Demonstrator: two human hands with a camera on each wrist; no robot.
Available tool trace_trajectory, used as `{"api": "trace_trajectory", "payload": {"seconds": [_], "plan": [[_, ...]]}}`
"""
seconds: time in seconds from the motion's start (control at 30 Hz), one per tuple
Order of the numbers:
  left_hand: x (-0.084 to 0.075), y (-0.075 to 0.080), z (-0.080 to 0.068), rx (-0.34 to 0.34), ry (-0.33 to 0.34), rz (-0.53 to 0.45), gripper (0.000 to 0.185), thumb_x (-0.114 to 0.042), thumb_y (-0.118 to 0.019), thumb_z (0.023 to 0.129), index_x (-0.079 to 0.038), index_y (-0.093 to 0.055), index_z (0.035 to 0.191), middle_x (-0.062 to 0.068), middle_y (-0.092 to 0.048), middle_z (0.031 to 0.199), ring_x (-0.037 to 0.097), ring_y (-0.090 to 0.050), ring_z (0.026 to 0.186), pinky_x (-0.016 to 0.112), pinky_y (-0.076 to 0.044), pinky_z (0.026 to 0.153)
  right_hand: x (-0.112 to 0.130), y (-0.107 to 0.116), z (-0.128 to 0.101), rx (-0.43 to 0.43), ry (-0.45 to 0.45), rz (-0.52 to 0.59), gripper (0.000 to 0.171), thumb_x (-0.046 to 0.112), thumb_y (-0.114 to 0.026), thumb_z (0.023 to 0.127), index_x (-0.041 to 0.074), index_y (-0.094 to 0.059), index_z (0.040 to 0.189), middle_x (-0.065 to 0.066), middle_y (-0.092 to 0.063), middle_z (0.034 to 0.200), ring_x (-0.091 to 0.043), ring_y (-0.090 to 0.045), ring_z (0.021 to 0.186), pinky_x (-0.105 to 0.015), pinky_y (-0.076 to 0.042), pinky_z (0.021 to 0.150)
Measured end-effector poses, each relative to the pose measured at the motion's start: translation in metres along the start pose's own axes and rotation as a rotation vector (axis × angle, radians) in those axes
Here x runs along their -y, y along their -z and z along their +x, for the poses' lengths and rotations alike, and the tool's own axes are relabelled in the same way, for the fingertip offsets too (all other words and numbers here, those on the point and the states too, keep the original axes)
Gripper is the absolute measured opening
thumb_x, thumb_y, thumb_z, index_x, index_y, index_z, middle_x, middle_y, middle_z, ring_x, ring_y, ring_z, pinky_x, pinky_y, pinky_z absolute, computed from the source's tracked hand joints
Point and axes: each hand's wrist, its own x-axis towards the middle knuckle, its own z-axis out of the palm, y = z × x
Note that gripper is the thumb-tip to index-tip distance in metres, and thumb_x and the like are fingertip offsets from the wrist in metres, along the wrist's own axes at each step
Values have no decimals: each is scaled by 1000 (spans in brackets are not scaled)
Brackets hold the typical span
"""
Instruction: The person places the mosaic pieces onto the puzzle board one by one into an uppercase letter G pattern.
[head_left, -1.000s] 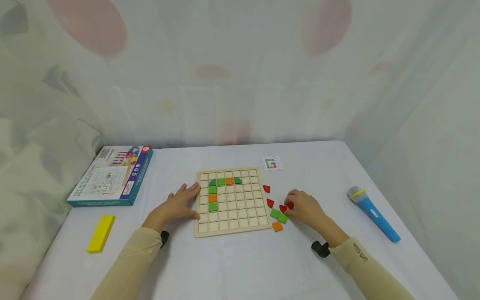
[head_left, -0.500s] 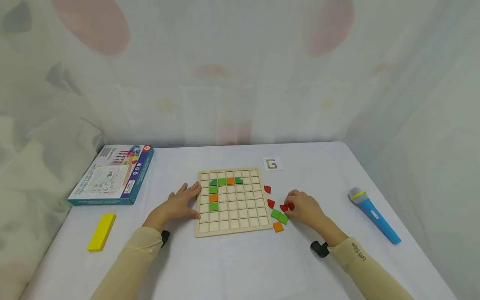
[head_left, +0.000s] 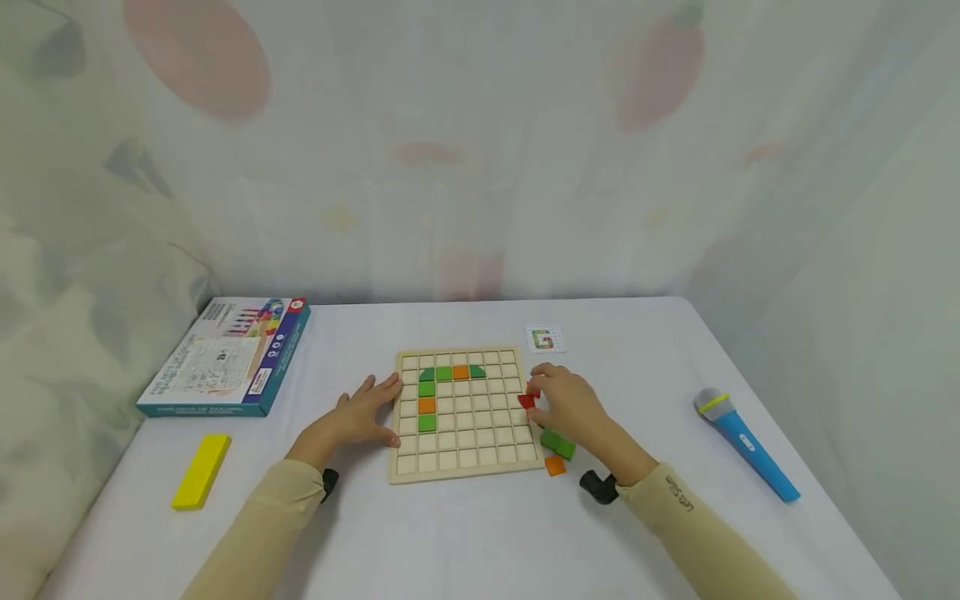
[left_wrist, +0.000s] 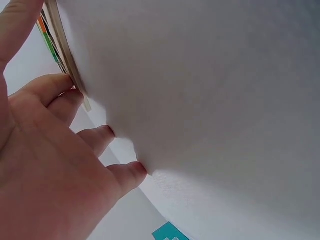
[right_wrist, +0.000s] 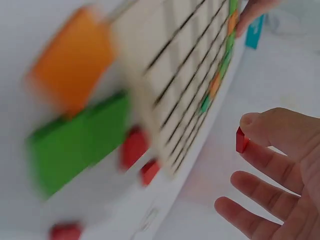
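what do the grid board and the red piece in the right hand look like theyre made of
Grid board: pale, unpainted wood by its look, matt, with thin raised slats dividing the cells. Red piece, pinched by the right hand: probably painted wood, with solid even colour and a thick flat edge in the wrist view; plastic cannot be ruled out.

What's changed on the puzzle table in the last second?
The right hand rose from the loose tiles beside the wooden grid board and moved toward the board's right edge, pinching a red piece. The left hand still rests against the board's left edge; the placed tiles are unchanged.
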Motion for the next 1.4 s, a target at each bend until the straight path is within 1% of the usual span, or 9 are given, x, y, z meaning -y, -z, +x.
{"api": "trace_trajectory", "payload": {"seconds": [0.13,0.23,0.37,0.47,0.6,0.77,0.97,1.13,1.4], "plan": [[-1,-1,-1,4,-4,-16,105,-37,-81,64,-11,-23,147,7,-12,154,41,1,138,71,1,99,40,-7,17,-5,149,21,19,23,-75,75,12,-69,89,-7,-59,117,-23,-58,100,-35,-51,80],[-1,-2,-1,5,3,-19,105,-37,-81,64,-12,-23,147,5,-12,154,40,1,139,70,1,99,68,-23,27,15,238,-20,19,28,-73,77,15,-69,91,-4,-59,116,-20,-58,100,-34,-50,82],[1,-1,-1,1,-1,-13,104,-38,-80,64,-12,-23,147,6,-12,154,41,0,138,71,1,98,98,-45,33,92,288,-101,17,35,-65,84,21,-68,92,2,-58,114,-17,-56,100,-36,-48,84],[2,-1,0,5,-3,-9,104,-40,-80,64,-12,-23,147,6,-12,154,41,1,138,72,1,98,110,-56,34,138,283,-138,15,36,-63,84,24,-68,92,6,-56,106,-15,-53,94,-36,-46,81],[4,-3,1,6,8,-9,105,-41,-80,64,-14,-23,147,4,-12,155,40,1,139,71,1,98,115,-64,35,135,268,-171,15,36,-63,84,24,-67,91,7,-54,98,-14,-51,88,-35,-46,78],[4,-3,2,0,15,-9,105,-42,-80,63,-14,-23,147,4,-13,155,39,2,139,70,2,99,114,-68,36,97,249,-188,16,37,-62,85,24,-68,92,5,-56,102,-16,-53,95,-40,-46,84],[3,-2,0,-4,3,-1,105,-41,-80,64,-13,-23,147,5,-13,154,40,0,139,71,0,99,114,-70,36,97,232,-199,19,39,-64,83,23,-68,93,5,-56,102,-17,-53,95,-41,-46,86],[1,-1,-3,-17,-20,-5,103,-38,-80,64,-10,-25,146,8,-16,154,42,-2,138,73,-2,97,118,-68,36,100,213,-196,20,39,-64,83,21,-68,92,4,-56,100,-17,-52,94,-38,-45,83],[2,-1,-3,-11,-15,-4,103,-39,-80,65,-11,-24,147,6,-14,154,40,0,139,72,-1,98,119,-71,39,112,192,-209,21,42,-63,83,23,-68,88,5,-55,96,-16,-50,87,-36,-44,79]]}}
